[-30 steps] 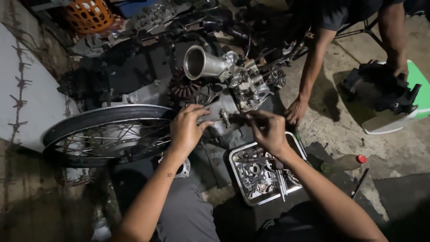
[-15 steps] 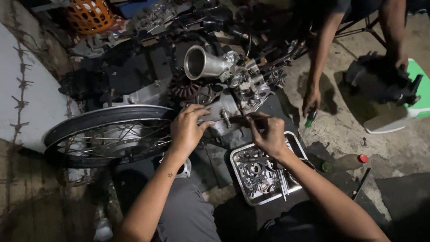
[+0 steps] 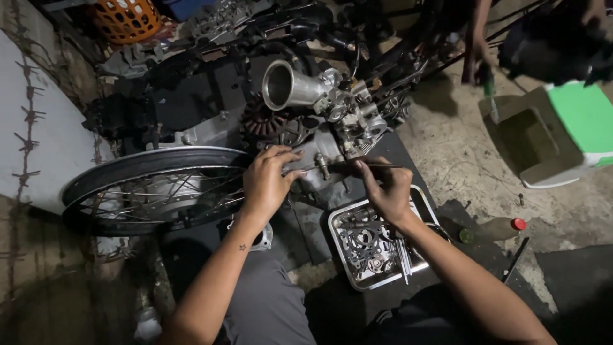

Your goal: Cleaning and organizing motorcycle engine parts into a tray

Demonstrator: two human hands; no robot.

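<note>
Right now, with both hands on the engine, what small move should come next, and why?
Probably keep the left hand bracing the engine case while the right hand works its thin tool at the small fitting, since the tip already points there.

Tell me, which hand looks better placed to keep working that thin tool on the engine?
Probably the right hand: it grips the thin tool, whose tip reaches the engine casing. The left hand only rests on the casing.
</note>
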